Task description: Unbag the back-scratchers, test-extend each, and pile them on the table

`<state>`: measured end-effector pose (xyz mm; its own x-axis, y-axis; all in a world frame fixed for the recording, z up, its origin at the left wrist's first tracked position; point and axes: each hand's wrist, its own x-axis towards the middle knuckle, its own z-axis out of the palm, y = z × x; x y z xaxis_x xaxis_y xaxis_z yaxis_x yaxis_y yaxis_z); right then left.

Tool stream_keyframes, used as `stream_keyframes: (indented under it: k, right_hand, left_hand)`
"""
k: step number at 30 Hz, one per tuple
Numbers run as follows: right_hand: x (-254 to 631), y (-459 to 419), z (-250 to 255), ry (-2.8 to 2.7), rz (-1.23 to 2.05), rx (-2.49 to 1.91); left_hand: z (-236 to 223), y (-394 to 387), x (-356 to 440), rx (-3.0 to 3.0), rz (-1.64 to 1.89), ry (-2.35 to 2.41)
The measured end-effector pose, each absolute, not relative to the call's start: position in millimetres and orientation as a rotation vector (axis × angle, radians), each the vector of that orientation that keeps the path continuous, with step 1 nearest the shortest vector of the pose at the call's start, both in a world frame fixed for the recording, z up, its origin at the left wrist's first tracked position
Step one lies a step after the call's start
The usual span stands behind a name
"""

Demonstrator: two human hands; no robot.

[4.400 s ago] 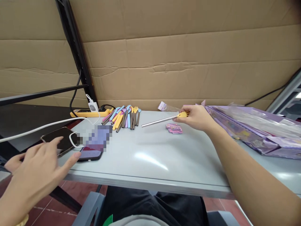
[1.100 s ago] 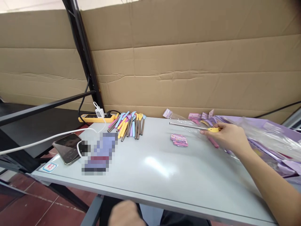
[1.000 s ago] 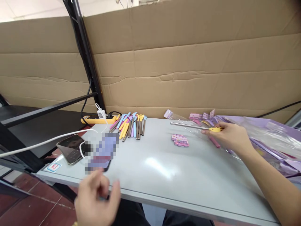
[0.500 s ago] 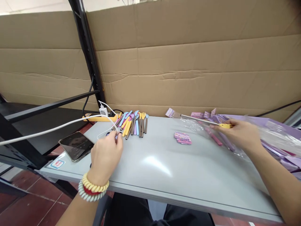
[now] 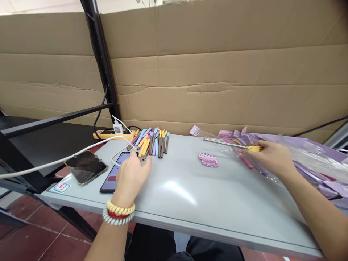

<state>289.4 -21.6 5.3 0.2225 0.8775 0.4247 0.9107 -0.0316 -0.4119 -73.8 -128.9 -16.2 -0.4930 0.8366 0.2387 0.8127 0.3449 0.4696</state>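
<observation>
Right of centre, our right hand (image 5: pixel 274 156) has its fingers pinched around the yellow end of a metal rod (image 5: pixel 226 143), and look at the line: the bare tip points left across the frame, a touch upward, long axis almost level! Left of centre, our left hand (image 5: pixel 133 175) sits at the right edge of a phone (image 5: pixel 110 185), fingers loosely bent; we can't tell whether it grips the white cable (image 5: pixel 73 156). Between both hands, pink cards (image 5: pixel 208 160) lie on the table (image 5: pixel 174 174).
</observation>
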Motion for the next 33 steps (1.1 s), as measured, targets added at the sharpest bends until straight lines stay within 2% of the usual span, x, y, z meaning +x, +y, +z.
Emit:
stream_keyframes:
  k: [5, 7, 9, 12, 16, 21, 28, 33]
  right_hand:
    - [288.3, -23.5, 3.4, -1.660, -0.057, -1.859]
    - [286.6, -25.0, 3.3, -1.664, -0.052, -1.839]
    - [281.6, -27.1, 5.4, -1.677, -0.050, -1.815]
    - [265.6, -29.8, 14.3, -1.748, -0.036, -1.780]
    - [233.1, -25.7, 32.2, -1.997, -0.063, -1.748]
    - [200.7, -10.1, 35.8, -1.991, -0.140, -1.651]
    - [195.2, -5.1, -1.6, -1.922, 0.327, -1.352]
    - [194.6, -13.8, -4.8, -1.834, 0.299, -1.323]
  left_hand:
    - [-20.9, -163.5, -60.1, 1.431, 1.304, 2.576]
    - [-23.6, -177.5, -48.5, 1.501, 1.565, 2.431]
    - [-22.5, -182.9, -35.8, 1.746, 1.645, 2.197]
    - [-8.0, -165.7, -17.9, 2.174, 1.445, 2.021]
    - [22.0, -105.3, 1.5, 2.684, 1.065, 1.960]
    - [21.1, -41.2, 10.8, 2.703, 0.630, 2.039]
    - [-10.0, -29.8, -0.2, 2.704, 0.807, 1.995]
    - [-12.6, -28.7, 3.0, 2.635, 0.759, 1.957]
